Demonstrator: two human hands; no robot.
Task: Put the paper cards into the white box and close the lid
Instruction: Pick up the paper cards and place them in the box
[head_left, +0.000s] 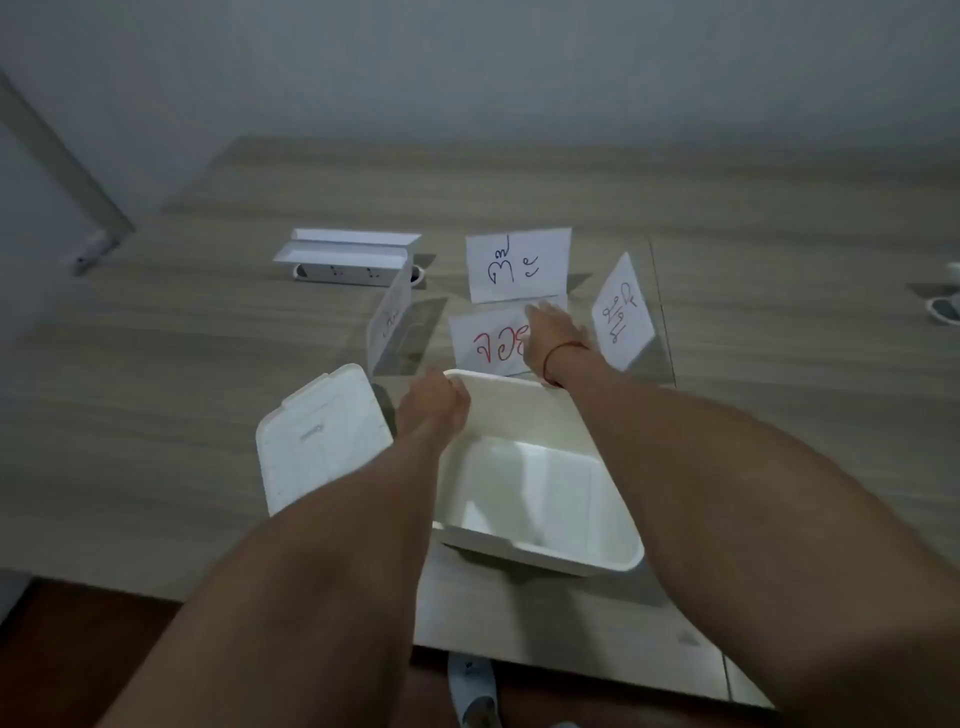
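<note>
One table (208, 364) carries one open, empty white box (524, 478), its one lid (317, 441) beside it. Four paper cards (517, 262) stand behind. Left hand (434, 402) grips the box rim; right hand (553, 332) lies flat, fingers spread, on the red-lettered card (491, 345).

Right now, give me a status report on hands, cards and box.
Left hand gripping white box rim. Right hand on red-lettered card. Box empty, lid off beside it. Nothing blocking.
</note>
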